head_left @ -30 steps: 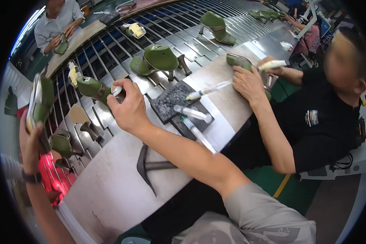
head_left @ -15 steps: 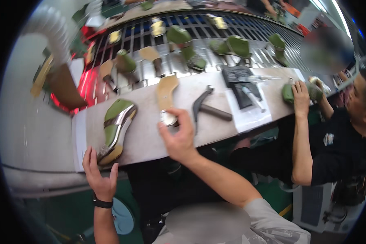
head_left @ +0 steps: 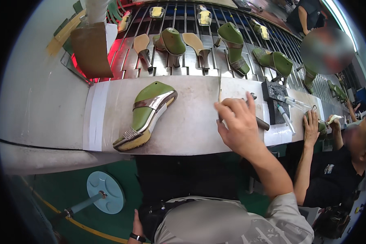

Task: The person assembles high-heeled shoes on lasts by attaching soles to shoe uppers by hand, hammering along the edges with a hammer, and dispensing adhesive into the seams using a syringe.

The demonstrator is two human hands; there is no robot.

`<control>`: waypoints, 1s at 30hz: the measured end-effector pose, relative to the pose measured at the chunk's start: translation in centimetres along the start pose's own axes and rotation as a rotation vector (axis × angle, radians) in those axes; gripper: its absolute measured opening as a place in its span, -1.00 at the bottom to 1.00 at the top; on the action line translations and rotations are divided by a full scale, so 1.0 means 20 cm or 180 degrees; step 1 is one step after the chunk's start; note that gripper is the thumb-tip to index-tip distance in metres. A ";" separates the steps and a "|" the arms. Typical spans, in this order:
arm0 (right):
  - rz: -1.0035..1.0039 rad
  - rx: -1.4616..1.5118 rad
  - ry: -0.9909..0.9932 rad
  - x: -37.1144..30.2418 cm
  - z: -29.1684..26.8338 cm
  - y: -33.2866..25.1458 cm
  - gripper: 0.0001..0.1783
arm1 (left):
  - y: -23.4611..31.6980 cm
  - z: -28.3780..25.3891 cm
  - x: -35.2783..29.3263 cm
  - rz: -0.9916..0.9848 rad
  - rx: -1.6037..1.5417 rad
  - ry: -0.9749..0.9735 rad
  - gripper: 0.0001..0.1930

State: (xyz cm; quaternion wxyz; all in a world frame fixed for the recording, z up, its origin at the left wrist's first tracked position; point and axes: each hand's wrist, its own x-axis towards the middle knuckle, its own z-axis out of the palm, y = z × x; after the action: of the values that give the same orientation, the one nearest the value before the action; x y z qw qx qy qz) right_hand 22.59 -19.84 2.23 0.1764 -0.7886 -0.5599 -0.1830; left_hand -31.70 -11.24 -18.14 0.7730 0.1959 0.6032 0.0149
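Observation:
A green shoe last (head_left: 144,118) wearing a sandal with a metallic strap and a sparkly toe band lies on its side on the bench (head_left: 191,122). To its right, my right hand (head_left: 240,124) pinches a tan sole piece with a heel (head_left: 220,91), seen nearly edge-on. Partly covered by that hand is a hammer (head_left: 262,123); its handle sticks out to the right. My left hand (head_left: 137,223), with a dark wristband, hangs off the bench beside my body. Its fingers are mostly hidden.
Beyond the bench, a slatted conveyor (head_left: 122,61) carries several green lasts and heeled soles. A black block (head_left: 274,101) with syringe-like tubes (head_left: 286,118) stands right. A co-worker's hand (head_left: 311,127) works farther right. A brown board (head_left: 92,51) hangs left; a blue round stool (head_left: 105,191) stands below.
My left hand has left the shoe's toe and dropped to my side. My right hand has moved right with the heeled sole, which has turned edge-on. The view has shifted too.

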 end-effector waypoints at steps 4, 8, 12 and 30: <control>-0.1008 0.0848 -0.0769 0.08 -0.08 -0.01 -0.58 | 0.13 0.20 -0.15 0.0368 0.0159 -0.0394 -0.10; 0.1661 0.3302 0.0291 0.16 0.03 0.02 -0.65 | 0.09 0.14 0.01 0.0849 0.0954 -0.0304 -0.16; 0.2767 0.4646 0.0034 0.16 0.23 -0.02 -0.42 | 0.11 0.15 0.10 0.0987 0.1090 -0.0240 -0.24; 0.2620 0.3896 0.0496 0.02 0.34 -0.19 -0.63 | 1.20 1.14 -0.14 0.5437 0.2581 0.0474 -0.61</control>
State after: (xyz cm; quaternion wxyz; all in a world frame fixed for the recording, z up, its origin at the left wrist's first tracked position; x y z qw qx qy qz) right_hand 19.81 -15.02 -3.32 0.6780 -0.6801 -0.2067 0.1872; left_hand -5.93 3.58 -3.38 0.3332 0.8232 0.2628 0.3772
